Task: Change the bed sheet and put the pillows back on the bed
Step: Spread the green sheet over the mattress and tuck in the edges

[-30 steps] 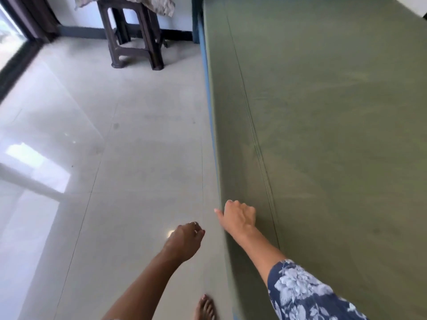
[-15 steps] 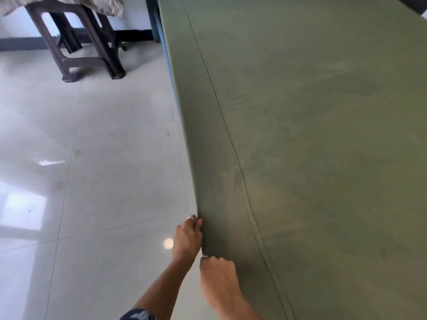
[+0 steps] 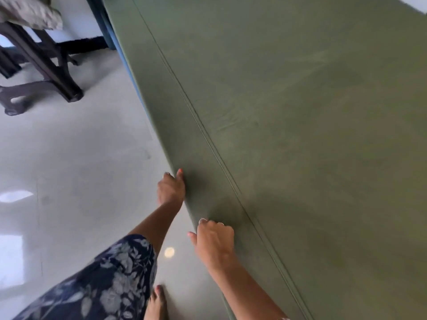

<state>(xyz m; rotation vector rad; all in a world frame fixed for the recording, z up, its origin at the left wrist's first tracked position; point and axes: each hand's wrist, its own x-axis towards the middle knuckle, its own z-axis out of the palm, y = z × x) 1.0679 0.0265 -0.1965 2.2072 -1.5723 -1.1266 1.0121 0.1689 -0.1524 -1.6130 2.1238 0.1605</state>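
A smooth olive-green bed sheet (image 3: 300, 112) covers the mattress and fills the right side of the head view. It hangs over the bed's left side, with a seam line along the top edge. My left hand (image 3: 171, 190) grips the sheet's lower hanging edge, thumb lying along the cloth and fingers hidden behind it. My right hand (image 3: 213, 239) is just nearer on the same side, fingers curled into the hanging cloth and thumb pointing left. No pillow is in view.
A dark plastic stool (image 3: 46, 65) stands at the top left with a beige patterned cloth (image 3: 27, 12) on it. Glossy pale floor tiles (image 3: 80, 169) run along the bed. My bare foot (image 3: 157, 303) is beside the bed. A blue bed frame (image 3: 111, 31) shows at the far corner.
Both hands have come down onto the hanging edge of the sheet and taken hold of it. The view has swung right and closer to the bed.
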